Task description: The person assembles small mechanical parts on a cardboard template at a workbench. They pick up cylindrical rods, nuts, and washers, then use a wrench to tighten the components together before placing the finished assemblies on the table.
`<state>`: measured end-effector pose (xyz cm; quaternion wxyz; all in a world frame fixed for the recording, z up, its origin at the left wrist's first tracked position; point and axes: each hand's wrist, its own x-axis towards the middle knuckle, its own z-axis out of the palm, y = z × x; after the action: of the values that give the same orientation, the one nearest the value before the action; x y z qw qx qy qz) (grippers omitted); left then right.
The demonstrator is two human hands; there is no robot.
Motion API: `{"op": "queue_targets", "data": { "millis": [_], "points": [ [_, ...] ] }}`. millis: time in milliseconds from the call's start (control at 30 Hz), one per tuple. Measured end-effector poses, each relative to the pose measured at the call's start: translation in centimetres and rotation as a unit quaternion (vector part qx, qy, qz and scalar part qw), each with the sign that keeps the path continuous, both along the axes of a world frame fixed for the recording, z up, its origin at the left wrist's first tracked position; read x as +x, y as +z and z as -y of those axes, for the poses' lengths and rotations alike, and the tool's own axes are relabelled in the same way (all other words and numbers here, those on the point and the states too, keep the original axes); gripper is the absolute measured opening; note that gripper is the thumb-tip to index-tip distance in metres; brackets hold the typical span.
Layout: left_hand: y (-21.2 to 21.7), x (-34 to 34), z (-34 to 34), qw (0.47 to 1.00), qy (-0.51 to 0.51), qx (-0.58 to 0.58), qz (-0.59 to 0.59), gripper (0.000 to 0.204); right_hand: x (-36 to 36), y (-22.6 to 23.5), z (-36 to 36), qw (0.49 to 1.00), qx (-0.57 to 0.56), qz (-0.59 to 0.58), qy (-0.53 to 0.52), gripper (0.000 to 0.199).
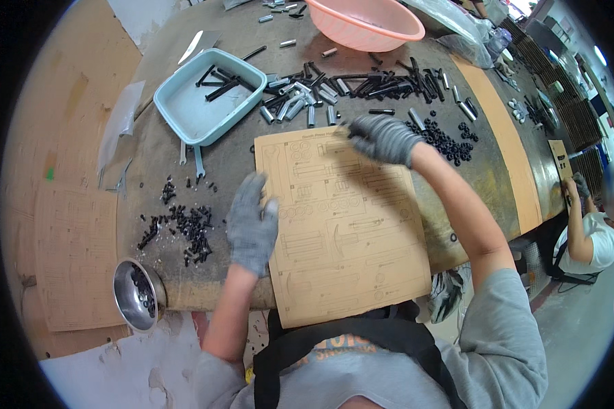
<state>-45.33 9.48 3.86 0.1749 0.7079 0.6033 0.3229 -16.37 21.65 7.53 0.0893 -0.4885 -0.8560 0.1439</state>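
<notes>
From where I'm standing: big dark grey worktop (235, 31), pretty stained, yellowish worn patches toward right
tan strip (508, 146) running along its right part
large brown board (75, 88) off left, blotchy
grubby white surface (106, 371) low left, looks cracked or peeling, can't tell if wall or floor
greyish floor (580, 341) at far right
dark slatted racks (554, 87) upper right, bright white glare (524, 6) nearby, plus glowing strip (599, 54)

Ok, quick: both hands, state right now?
Left hand: open, at the left edge of the card.
Right hand: blurred, at the card's top; grip can't be told.
</notes>
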Motion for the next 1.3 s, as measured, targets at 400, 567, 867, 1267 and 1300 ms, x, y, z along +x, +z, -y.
{"op": "queue_targets", "data": {
  "millis": [400, 567, 867, 1267, 1300],
  "points": [
    [-2.3, 1.6, -8.6, 0.989, -0.144, -0.036, 0.006, 0.019, -5.2, -4.3, 5.0, 0.996, 0.006, -0.084, -0.008, 0.024],
    [-2.1, 2.2, -8.7, 0.991, -0.131, -0.022, -0.013, 0.019, -5.4, -4.7, 5.9, 0.995, 0.038, -0.074, -0.059, 0.019],
    [-0.3, 2.6, -9.0, 0.975, -0.191, -0.086, -0.074, 0.023, -1.5, -3.6, -0.5, 0.987, 0.062, -0.049, -0.138, 0.023],
    [1.7, 5.0, -18.4, 0.988, -0.091, -0.042, -0.114, 0.033, 5.8, -3.0, -8.4, 0.976, 0.078, 0.131, -0.156, 0.025],
    [-0.5, 4.1, -21.1, 0.986, -0.097, 0.030, -0.131, 0.033, 4.8, -3.1, -8.0, 0.985, 0.108, 0.052, -0.122, 0.023]
  ]
}}
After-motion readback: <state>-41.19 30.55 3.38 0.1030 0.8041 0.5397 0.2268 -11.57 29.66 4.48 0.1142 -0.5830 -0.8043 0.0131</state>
